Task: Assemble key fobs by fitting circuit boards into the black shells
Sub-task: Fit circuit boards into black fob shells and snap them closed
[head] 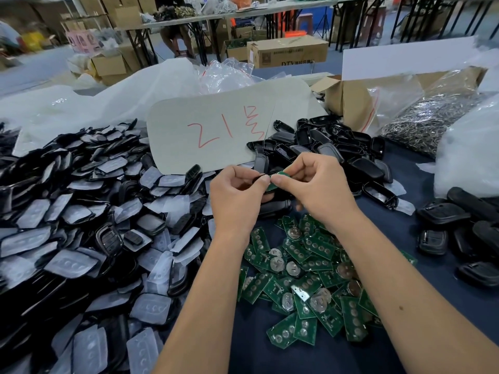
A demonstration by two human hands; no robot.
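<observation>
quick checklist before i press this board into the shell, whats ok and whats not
1. Green circuit board pinched by right hand: ok.
2. Black shell gripped by left hand: ok, mostly hidden.
3. Board seated flat in the shell: not ok, it sticks up at an angle.
4. Board facing the correct way: cannot tell.
5. Spare boards pile lying below the hands: ok.

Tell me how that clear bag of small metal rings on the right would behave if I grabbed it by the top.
The bag of metal rings looks densely filled, so it is probably heavy for its size. Its thin plastic is crinkled and slack, so it would likely sag and shift. The film could stretch or tear.
</observation>
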